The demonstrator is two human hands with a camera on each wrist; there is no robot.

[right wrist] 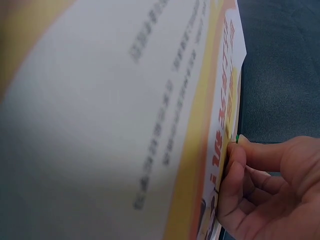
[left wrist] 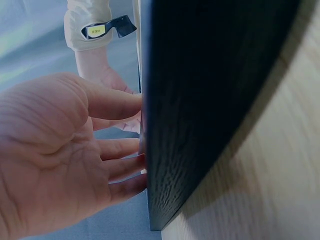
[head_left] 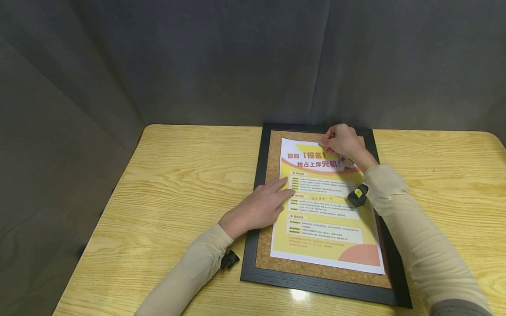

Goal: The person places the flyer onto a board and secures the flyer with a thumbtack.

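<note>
A black-framed cork board (head_left: 252,228) lies on the wooden table, and a yellow and white printed poster (head_left: 324,219) lies on it. My left hand (head_left: 276,195) rests flat with straight fingers on the poster's left edge and the cork beside it. The left wrist view shows that hand (left wrist: 65,150) against the dark frame (left wrist: 200,100). My right hand (head_left: 328,141) is at the poster's top edge, its fingers curled. In the right wrist view its thumb and forefinger (right wrist: 235,155) pinch a small green pin (right wrist: 237,138) against the poster (right wrist: 125,100).
The light wood table (head_left: 178,184) extends to the left and right of the board. Grey fabric walls (head_left: 237,61) close in the back and left sides. The board's far edge sits close to the back wall.
</note>
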